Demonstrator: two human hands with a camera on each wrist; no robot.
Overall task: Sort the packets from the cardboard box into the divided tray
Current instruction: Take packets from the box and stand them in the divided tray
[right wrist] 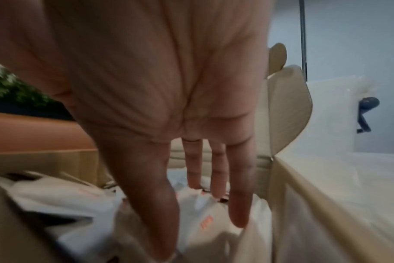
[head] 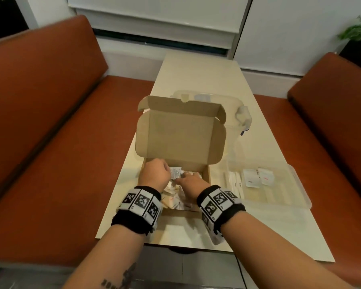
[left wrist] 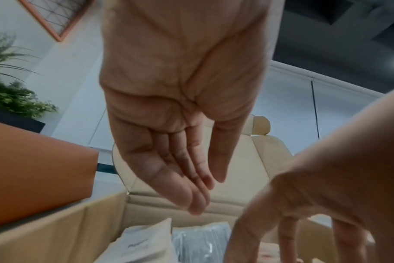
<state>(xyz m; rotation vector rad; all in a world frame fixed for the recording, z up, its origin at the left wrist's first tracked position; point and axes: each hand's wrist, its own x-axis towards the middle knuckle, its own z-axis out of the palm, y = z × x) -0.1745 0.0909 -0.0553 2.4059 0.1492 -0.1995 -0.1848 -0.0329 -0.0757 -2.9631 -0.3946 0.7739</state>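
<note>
Two hands: both reached into the cardboard box (head: 176, 130).
Left hand (head: 154, 173): fingers straight, holding nothing.
Right hand (head: 189, 183): fingers spread, touching packets (right wrist: 205, 218).
Divided tray (head: 296, 197): right of box.

A: I see print on several items; report what I can read.

B: None of it reads. The wristbands (head: 139, 202) carry black-and-white square code markers, not text. A clear packet (head: 176, 172) in the cardboard box (head: 180, 132) bears fine print, too small to resolve.

A: I note orange lettering on a white packet (right wrist: 205, 222) in the right wrist view.

B: Blurred; illegible. The square sachets (head: 257, 177) in the divided tray (head: 296, 184) show small marks, one red, likewise illegible.
</note>
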